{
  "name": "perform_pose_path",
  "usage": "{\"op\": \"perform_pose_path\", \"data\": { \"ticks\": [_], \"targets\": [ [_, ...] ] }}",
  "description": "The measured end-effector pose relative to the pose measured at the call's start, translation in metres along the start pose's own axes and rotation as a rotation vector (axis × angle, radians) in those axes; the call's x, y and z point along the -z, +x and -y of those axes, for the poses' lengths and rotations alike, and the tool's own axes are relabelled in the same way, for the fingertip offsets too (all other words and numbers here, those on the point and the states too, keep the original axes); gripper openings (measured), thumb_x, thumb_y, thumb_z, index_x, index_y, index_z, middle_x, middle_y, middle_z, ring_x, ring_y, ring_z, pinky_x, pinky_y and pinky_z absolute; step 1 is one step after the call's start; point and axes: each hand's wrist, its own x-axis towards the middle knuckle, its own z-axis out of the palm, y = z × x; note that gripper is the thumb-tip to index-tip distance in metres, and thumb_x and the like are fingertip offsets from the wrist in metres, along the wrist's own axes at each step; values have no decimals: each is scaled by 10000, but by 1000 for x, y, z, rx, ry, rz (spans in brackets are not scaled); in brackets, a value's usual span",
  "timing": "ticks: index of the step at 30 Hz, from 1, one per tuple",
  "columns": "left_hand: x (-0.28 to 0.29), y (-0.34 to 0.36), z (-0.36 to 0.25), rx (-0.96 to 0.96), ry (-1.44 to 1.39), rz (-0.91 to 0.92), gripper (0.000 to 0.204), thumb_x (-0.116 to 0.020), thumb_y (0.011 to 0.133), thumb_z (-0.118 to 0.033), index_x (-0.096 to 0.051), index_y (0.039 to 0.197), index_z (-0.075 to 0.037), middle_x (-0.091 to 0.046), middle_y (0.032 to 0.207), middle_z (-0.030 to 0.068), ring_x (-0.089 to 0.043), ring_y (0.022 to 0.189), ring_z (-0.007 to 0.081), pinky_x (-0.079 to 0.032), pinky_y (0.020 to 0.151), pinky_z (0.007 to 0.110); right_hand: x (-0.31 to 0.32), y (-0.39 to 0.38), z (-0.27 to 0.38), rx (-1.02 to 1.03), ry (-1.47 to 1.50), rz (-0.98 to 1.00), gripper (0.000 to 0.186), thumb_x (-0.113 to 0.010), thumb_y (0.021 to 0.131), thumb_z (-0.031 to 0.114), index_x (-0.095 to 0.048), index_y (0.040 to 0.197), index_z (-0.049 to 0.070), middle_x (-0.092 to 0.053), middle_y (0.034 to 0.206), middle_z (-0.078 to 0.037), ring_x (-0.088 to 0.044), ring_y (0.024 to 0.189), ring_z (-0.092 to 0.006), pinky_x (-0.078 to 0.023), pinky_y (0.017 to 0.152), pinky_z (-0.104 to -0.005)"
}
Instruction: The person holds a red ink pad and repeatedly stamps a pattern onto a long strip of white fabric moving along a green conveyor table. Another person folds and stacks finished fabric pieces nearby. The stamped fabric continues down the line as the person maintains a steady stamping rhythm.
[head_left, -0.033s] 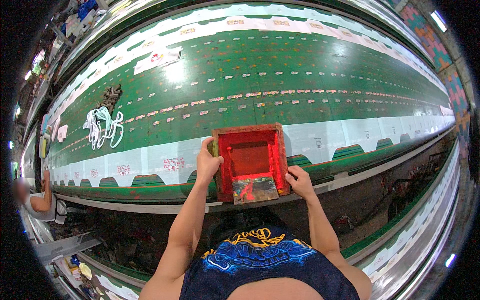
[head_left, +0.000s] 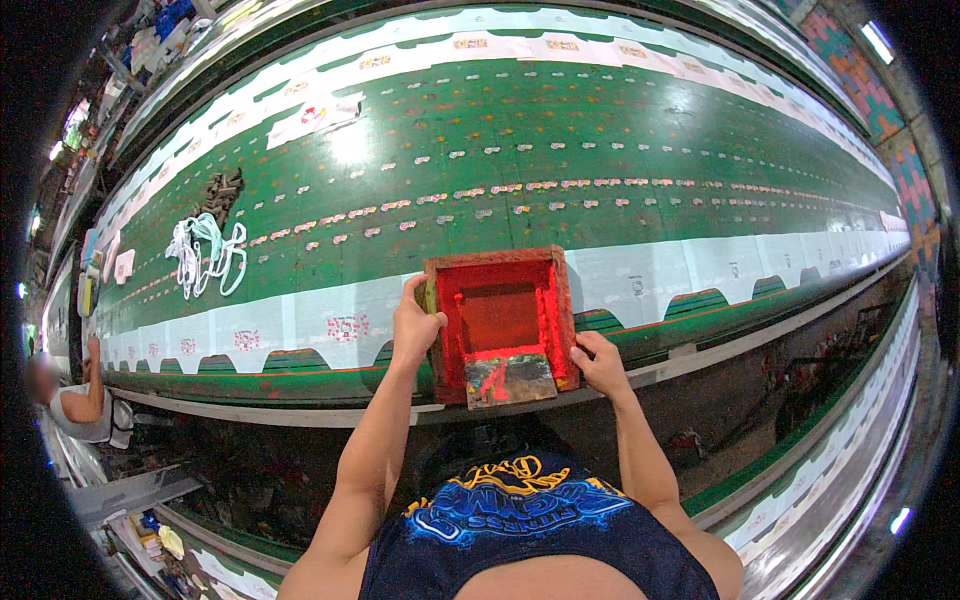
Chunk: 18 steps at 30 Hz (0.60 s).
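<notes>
A wooden screen-printing frame (head_left: 495,257), smeared with red ink inside, rests over the row of pale cloth pieces (head_left: 290,318) along the near edge of the green table (head_left: 400,250). My left hand (head_left: 415,325) is closed round the frame's left side, the thumb on top. At the right side, near the lower corner, my right hand (head_left: 600,362) grips the rim with bent fingers. A flat ink-stained squeegee (head_left: 510,381) leans across the frame's near end, between my hands and touched by neither. Cloth left of the frame bears red prints; the cloth under it is hidden.
White cords (head_left: 205,258) and a dark bundle (head_left: 222,195) lie on the table to the left. More printed cloth (head_left: 375,63) lines the far side. A person (head_left: 85,405) is at the left edge. A metal rail (head_left: 660,368) runs along the near side.
</notes>
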Motion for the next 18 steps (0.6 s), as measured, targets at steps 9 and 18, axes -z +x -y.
{"op": "perform_pose_path", "data": {
  "ticks": [9, 18],
  "targets": [
    [1, 5, -7, -27, 24, 8, 781, -755, 707, 21, -507, 1436, -110, -748, 1084, 188, -731, 1002, 319, -558, 890, 418, -11, 5, 31, 8, -71, -266, 325, -748, 931, 209, -695, 1141, -33, -702, 1139, -194, -670, 1078, -377, -542, 950, -430],
    [-2, 8, 3, -63, 56, 3, 771, -756, 721, -5, -491, 1436, -116, -743, 1055, 227, -732, 996, 374, -558, 878, 436, -30, -15, 128, 587, -521, 217, 351, -772, 789, 184, -691, 1114, 78, -689, 1137, -105, -649, 1076, -296, -495, 904, -444]
  ]
}}
